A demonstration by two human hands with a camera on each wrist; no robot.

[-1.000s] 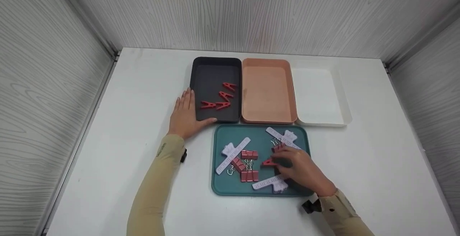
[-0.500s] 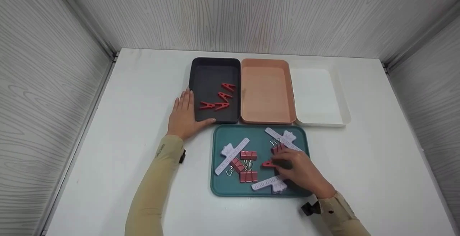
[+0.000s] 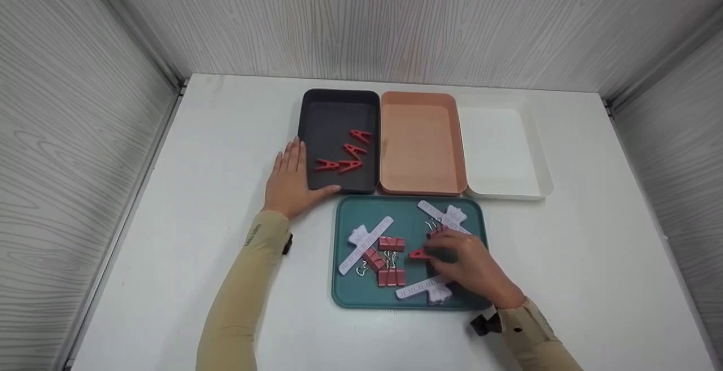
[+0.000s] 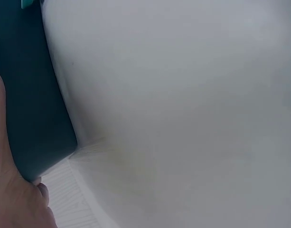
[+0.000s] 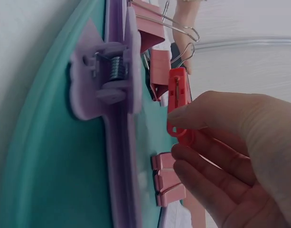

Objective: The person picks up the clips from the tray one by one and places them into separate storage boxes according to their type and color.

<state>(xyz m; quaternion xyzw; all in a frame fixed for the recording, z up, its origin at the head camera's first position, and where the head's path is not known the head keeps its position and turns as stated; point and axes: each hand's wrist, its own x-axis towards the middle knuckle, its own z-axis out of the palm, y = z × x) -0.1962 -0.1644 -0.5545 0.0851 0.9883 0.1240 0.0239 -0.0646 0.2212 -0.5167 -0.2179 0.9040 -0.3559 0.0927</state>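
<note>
At the left, the black tray (image 3: 336, 116) is braced by the left hand (image 3: 287, 191), its fingers laid straight along the side and nothing gripped. Four red pegs (image 3: 327, 165) are contained there, and the orange tray (image 3: 422, 142) is set alongside. Nearer, purple clips (image 3: 353, 257) and binder clips (image 3: 391, 278) are scattered over the green tray (image 3: 404, 207). Over it, a red peg (image 3: 418, 254) is pinched between thumb and fingers of the right hand (image 3: 471, 265); whether the tray is touched cannot be told. A binder clip might be snagged, its wire handles being close by, and the peg could be dropped or twisted, being gripped near one end. Rightmost, the white tray (image 3: 500, 151) is placed.
</note>
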